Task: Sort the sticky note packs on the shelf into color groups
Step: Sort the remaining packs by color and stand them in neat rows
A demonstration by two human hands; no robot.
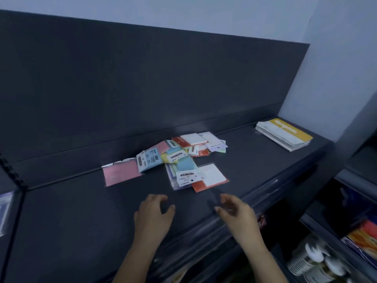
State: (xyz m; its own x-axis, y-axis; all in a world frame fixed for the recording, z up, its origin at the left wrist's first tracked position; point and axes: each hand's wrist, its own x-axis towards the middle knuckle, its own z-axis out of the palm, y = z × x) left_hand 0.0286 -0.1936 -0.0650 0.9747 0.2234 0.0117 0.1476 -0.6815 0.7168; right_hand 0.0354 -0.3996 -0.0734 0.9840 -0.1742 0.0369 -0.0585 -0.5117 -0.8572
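Hands: your left hand point(152, 214) and right hand point(237, 213) hover loosely spread, holding nothing | Packs: sticky note packs point(175, 162) heaped mid-frame on shelf point(61, 221) | Risk: slippery overlapping wrappers may slide, mixing colours.

packs point(175, 160) heaped mid-shelf point(61, 211), seemingly overlapping

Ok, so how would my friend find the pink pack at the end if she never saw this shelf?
Look at the long dark shelf and find the messy heap of sticky note packs in its middle. The pink pack lies flat at the heap's far left end. It sticks out almost alone, while the other pink pack is half buried further right.
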